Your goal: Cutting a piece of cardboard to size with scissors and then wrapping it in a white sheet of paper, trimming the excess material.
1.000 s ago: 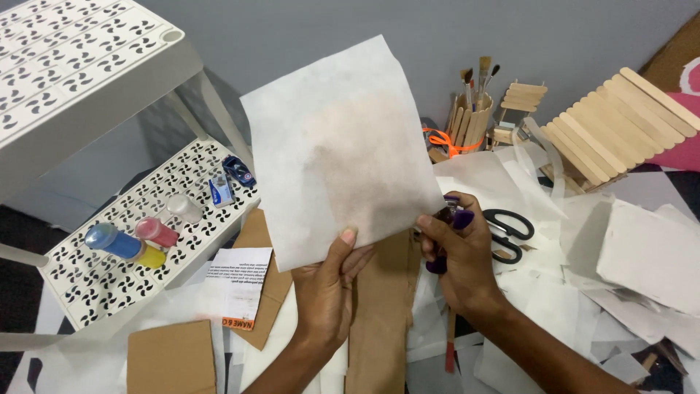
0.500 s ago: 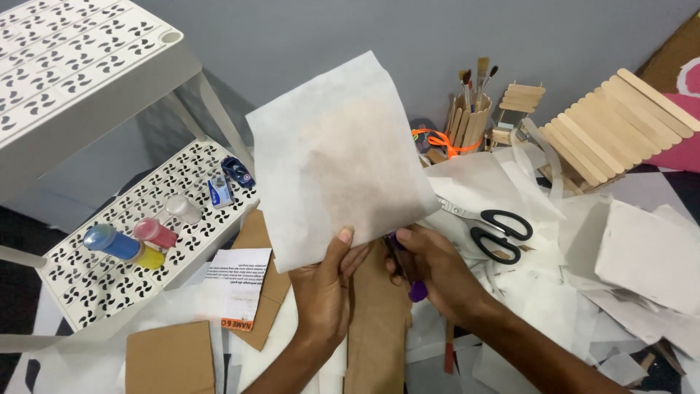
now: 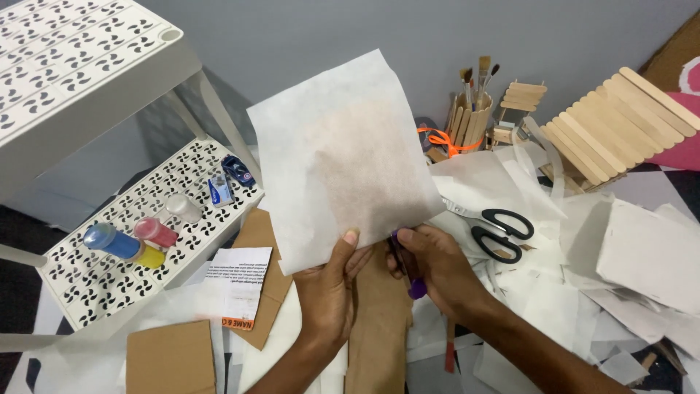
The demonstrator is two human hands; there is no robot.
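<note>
White paper sheet (image 3: 343, 157) pinched upright between left hand (image 3: 328, 281) fingers (image 3: 350, 238), right hand (image 3: 437, 266) fingers (image 3: 412, 237) gripping purple tool (image 3: 415, 287) beneath it.

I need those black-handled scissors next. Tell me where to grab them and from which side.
Take the black-handled scissors by their two loop handles, coming from the right. The handles lie to the right on the paper scraps and look uncovered, while the blades point left toward the held white sheet, close beside the right hand.

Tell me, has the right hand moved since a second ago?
Yes. The right hand moved left, away from the black scissors, to the white sheet's bottom edge.
</note>
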